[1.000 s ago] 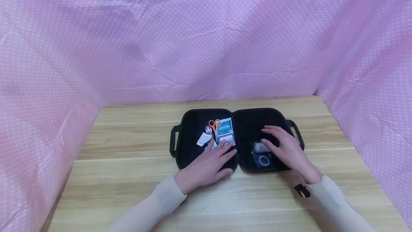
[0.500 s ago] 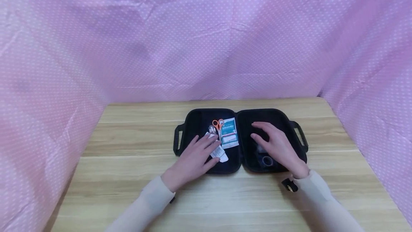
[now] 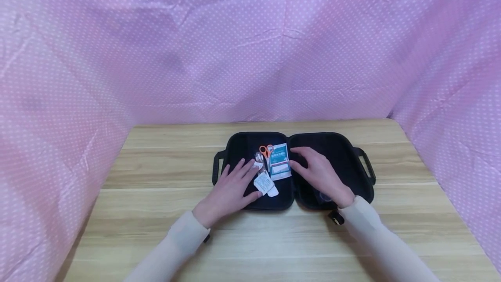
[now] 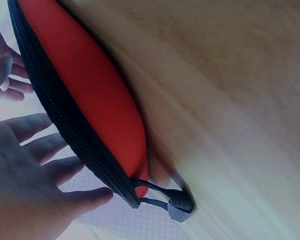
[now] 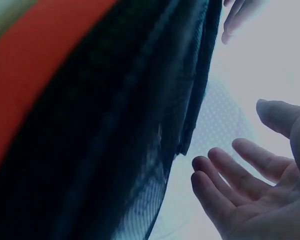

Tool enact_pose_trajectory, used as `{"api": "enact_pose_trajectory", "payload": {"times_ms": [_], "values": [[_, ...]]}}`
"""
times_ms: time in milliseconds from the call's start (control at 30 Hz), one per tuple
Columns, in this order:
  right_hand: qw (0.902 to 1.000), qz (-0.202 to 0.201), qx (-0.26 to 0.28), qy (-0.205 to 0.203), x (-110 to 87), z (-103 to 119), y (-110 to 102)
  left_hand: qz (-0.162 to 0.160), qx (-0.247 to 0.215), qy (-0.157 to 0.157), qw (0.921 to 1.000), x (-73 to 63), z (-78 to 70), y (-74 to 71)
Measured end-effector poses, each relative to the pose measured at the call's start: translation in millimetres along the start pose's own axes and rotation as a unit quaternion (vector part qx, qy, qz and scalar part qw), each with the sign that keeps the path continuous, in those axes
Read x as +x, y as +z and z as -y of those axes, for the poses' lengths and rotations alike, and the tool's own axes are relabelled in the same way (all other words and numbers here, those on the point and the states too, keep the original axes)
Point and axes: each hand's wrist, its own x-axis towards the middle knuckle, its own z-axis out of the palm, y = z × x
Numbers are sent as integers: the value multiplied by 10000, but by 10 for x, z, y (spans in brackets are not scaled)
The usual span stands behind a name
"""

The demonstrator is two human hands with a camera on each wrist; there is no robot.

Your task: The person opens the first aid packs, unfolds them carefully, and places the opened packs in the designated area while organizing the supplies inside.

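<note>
A zippered case (image 3: pixel 242 142), black inside and red outside, lies unfolded on the table. My left hand (image 3: pixel 228 193) spreads its straight fingers over the left half, fingertips at small white packets (image 3: pixel 264 184). Beside these lie orange-handled scissors (image 3: pixel 267 152) and a teal-and-white packet (image 3: pixel 279 162). My right hand (image 3: pixel 321 175) reaches over the right half with fingers loosely extended, its fingertips at the teal packet's right edge. Under that hand a dark plastic bag (image 3: pixel 322 196) with a ring-shaped roll is mostly hidden. In the right wrist view, nothing shows between the right hand's fingers (image 5: pixel 240 180).
Each outer side of the case has a black handle (image 3: pixel 365 165). A zipper pull (image 4: pixel 180 204) hangs at the case's edge in the left wrist view. Around it lies the wood-grain table (image 3: pixel 168 151), with pink dotted cloth (image 3: pixel 250 55) behind and at both sides.
My left hand has drawn back to the left, and the white packets have shifted towards the front. My right hand has moved left to the teal packet, covering most of the plastic bag.
</note>
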Motion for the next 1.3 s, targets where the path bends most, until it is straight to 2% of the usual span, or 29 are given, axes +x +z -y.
{"api": "enact_pose_trajectory", "payload": {"times_ms": [233, 567, 1033, 1300], "values": [[9985, 397, -303, 212, 88, 62, 93, 449, -8, -44, 9990, 13, 30, 48], [9932, 733, -675, 598, 143, 123, 188, 524, -100, -36, 9986, 8, 42, 73], [9937, 746, -613, 572, 116, 51, 193, 537, -160, -56, 9984, -11, 44, 84], [9979, 416, -422, 253, 89, 12, 167, 450, -215, 0, 9988, -33, 41, 82]]}}
